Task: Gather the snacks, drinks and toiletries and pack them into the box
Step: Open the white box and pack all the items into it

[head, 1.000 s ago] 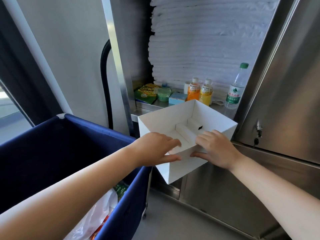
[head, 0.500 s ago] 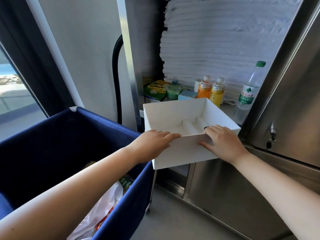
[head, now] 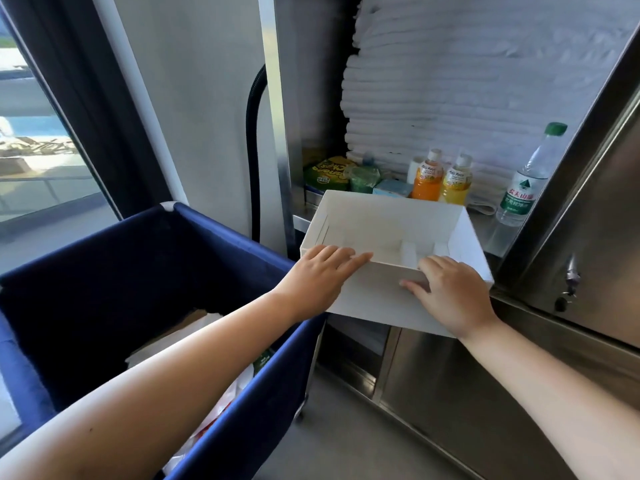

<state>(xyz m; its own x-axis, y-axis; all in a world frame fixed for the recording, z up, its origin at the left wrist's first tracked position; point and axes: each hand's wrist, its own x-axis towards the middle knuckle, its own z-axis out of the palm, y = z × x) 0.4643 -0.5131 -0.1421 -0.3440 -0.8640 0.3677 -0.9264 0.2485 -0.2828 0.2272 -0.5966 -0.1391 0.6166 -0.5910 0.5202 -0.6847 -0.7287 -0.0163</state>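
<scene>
1. Your left hand reaches forward from a bare, outstretched arm, palm down, with the fingers laid flat over the near rim of the white cardboard box at its left corner.
2. Your right hand grips the same near wall further right: fingers hooked over the rim, thumb pressed on the outside face.
3. The box is open-topped and held level in front of the steel shelf, its long axis running left to right, with low white dividers inside.
4. Behind it on the shelf stand two juice bottles, a water bottle and a green snack bag.
5. A blue cloth cart sits left.
</scene>
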